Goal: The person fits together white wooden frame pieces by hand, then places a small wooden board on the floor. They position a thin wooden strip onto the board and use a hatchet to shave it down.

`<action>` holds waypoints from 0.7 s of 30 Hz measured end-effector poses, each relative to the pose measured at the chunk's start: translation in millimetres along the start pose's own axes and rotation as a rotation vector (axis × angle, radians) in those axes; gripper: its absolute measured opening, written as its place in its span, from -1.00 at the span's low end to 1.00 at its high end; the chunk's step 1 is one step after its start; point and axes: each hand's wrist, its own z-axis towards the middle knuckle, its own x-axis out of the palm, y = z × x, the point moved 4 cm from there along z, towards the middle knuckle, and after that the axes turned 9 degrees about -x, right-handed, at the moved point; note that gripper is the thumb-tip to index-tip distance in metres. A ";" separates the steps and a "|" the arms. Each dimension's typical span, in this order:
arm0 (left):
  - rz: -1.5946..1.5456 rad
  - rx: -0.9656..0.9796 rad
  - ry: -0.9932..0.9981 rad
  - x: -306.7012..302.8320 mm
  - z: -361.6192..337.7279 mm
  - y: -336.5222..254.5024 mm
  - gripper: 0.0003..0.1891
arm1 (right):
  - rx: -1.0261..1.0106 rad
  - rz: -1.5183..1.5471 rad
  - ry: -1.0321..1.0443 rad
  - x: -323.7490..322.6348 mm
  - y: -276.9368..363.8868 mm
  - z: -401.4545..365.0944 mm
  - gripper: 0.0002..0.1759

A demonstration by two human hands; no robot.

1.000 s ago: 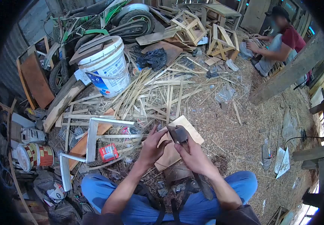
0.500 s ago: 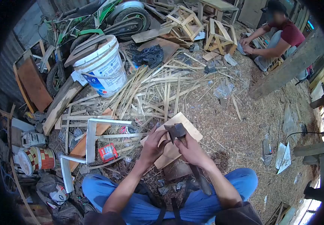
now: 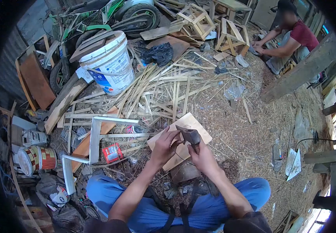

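My right hand (image 3: 206,160) is closed round the handle of a hammer (image 3: 191,136), just below its dark metal head. The hammer head is held over a pale wooden board (image 3: 200,125), one narrow end pointing up and left. My left hand (image 3: 165,147) is beside the head, with bent fingers and the thumb drawn together above the board's left side. Whatever those fingers pinch, if anything, is too small to make out. Under the board's near edge is a dark brown block (image 3: 185,173), between my legs.
Thin wood strips (image 3: 164,87) litter the ground ahead. A white bucket (image 3: 111,68), a white angled frame (image 3: 95,139) and a red packet (image 3: 112,153) lie leftward. A co-worker (image 3: 292,39) crouches at upper right, near a slanted post (image 3: 302,70). Wooden frames (image 3: 232,37) stand behind.
The hammer has turned in my right hand; its head now points up and left and its handle no longer hangs visibly below. My left hand has shifted slightly right.
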 end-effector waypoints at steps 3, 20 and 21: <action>0.018 0.005 0.033 -4.4 2.7 -4.7 -0.56 | -0.004 -0.002 0.006 -0.7 -8.8 -1.1 -0.43; -0.043 -0.276 0.059 -48.5 -13.6 14.2 -0.62 | -0.062 0.183 0.040 21.6 -26.4 14.8 -0.57; -0.087 -0.335 0.053 -51.1 -14.6 18.2 -0.63 | -0.060 0.186 0.042 19.0 -22.5 16.4 -0.57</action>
